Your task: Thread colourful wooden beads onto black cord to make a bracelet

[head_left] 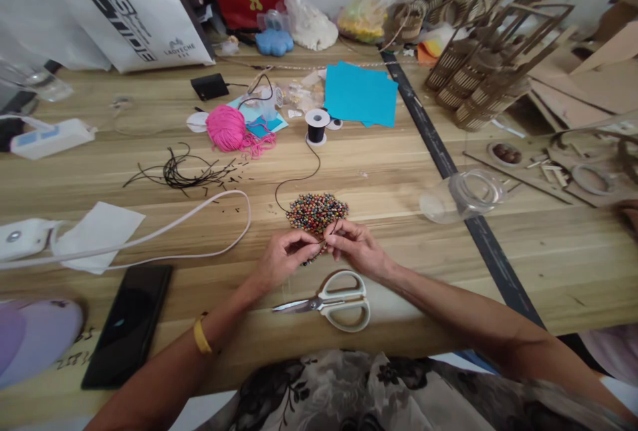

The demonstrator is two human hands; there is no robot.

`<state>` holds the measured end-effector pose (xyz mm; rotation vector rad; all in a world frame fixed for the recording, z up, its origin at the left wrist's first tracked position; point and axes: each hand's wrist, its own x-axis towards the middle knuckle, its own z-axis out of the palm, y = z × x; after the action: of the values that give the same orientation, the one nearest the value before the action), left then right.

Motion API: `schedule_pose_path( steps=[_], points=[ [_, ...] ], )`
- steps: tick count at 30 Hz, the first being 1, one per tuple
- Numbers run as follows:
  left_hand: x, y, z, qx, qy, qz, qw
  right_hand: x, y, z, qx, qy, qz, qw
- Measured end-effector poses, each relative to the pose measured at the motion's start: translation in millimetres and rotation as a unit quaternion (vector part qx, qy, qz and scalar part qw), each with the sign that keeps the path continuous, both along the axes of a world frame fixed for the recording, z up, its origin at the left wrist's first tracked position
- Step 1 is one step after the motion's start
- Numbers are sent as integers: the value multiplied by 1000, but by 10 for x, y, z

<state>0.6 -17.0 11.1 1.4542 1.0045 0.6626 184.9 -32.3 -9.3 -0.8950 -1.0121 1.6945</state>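
My left hand [289,255] and my right hand [355,245] meet at the near edge of a pile of small multicoloured beads [316,210]. Both are closed in a pinch on a thin dark cord [333,224]. A few beads show just below the fingertips; whether they are threaded I cannot tell. From a spool of black cord [316,127] behind the pile, a loose line runs down to the beads. Scissors [343,301] with pale handles lie right below my hands, blades pointing left.
To the left lie cut black cords [182,172], a white cable [219,198] and a black phone [128,325]. Pink yarn [226,129] and blue sheets [361,93] sit farther back. A clear plastic cup [463,195] lies on the right, near brown woven baskets [481,82].
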Motion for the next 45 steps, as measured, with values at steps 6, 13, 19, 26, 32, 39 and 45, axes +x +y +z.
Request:
schedule_pose_path(
  steps=[6,13,19,26,32,39,45],
  points=[
    [-19,27,-33,-66,-45,10,997,5,6,-12,-8,12,-6,1000],
    [-12,13,11,-42,-36,48,997,13,-7,-18,-2,-8,-7,1000],
    [-5,3,-2,12,-15,25,1000,8,-9,2,-4,-8,-6,1000],
    [-16,11,-3,18,-2,13,1000,-11,4,-4,-7,-14,-9,1000],
    [-5,2,-8,-28,-41,25,998,-31,-8,28,6,-36,-6,999],
    [26,-31,19,-115,-94,10,989,-40,-58,86,61,-88,-18,994],
    [18,-30,-11,-152,-118,-10,981,-42,-59,127,77,-97,-8,992]
  ],
)
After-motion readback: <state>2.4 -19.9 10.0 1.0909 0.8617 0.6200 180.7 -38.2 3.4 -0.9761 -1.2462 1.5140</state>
